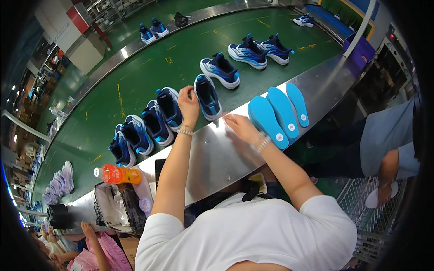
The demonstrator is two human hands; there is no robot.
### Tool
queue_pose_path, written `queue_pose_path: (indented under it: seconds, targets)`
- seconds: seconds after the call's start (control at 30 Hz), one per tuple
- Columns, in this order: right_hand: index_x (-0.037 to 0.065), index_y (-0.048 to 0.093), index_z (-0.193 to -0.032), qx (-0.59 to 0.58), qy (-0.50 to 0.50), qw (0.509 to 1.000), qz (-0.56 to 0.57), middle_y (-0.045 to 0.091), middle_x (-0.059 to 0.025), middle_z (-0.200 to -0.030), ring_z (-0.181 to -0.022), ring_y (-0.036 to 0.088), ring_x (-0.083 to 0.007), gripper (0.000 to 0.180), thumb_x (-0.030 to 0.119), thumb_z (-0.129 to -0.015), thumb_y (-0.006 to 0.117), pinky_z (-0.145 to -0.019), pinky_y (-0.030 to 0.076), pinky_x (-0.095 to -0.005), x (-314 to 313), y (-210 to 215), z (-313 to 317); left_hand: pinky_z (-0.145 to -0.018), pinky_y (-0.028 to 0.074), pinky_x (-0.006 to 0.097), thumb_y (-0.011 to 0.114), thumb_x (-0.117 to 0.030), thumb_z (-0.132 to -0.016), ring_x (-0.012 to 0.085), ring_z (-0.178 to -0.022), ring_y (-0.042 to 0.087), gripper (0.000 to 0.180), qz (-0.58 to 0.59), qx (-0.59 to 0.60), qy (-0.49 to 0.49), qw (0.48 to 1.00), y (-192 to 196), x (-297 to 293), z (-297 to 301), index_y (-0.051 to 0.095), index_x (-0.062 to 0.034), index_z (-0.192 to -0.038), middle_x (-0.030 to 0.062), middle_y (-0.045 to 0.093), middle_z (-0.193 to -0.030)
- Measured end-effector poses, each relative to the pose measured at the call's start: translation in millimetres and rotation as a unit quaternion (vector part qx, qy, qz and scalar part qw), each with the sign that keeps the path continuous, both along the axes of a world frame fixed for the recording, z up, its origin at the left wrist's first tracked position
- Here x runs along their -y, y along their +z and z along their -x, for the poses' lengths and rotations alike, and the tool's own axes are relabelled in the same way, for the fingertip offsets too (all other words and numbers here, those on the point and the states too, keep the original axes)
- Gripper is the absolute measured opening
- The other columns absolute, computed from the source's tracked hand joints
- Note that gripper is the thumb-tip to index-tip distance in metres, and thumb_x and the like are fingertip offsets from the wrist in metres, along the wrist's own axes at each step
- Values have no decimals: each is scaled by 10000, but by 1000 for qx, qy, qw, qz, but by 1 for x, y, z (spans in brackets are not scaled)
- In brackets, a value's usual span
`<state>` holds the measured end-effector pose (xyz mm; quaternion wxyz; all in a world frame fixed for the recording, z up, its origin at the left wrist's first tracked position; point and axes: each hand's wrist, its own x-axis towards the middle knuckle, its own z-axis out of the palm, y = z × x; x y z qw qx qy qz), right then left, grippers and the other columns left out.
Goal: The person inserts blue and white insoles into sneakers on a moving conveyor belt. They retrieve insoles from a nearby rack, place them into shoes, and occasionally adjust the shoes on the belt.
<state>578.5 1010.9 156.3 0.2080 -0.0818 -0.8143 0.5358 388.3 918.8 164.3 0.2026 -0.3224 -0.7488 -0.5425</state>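
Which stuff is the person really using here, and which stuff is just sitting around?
In use:
- left hand gripping the heel of a blue shoe
- right hand flat on the metal ledge
- blue insoles beside it
- row of shoes on the green belt

Just lying about:
- orange bottle
- open bag
- wire basket

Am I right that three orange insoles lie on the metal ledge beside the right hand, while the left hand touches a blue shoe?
Not quite: the head view shows the three insoles are blue, not orange. They lie on the metal ledge beside the right hand; the left hand touches a blue shoe.
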Motion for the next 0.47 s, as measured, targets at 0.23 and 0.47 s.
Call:
queue_pose_path:
  seconds: [0.23, 0.47]
  targets:
    - [11, 559, -919, 150, -14, 931, 333, 565, -50, -634, -503, 527, -98, 314, 270, -931, 381, -457, 422, -221, 37, -13, -111, -754, 474, 422, 490, -43, -698, 375, -810, 593, 236, 548, 21, -115, 828, -15, -75, 16, 649, 5, -866, 223, 610, -875]
    - [43, 591, -866, 46, -50, 992, 109, 556, -21, -562, -486, 530, -109, 205, 192, -898, 454, -493, 430, -251, 38, -25, -115, -936, 382, 376, 502, -187, -731, 270, -1026, 546, 585, 597, -49, -13, 800, -20, -140, 59, 388, -138, -1303, 197, 552, -1111]
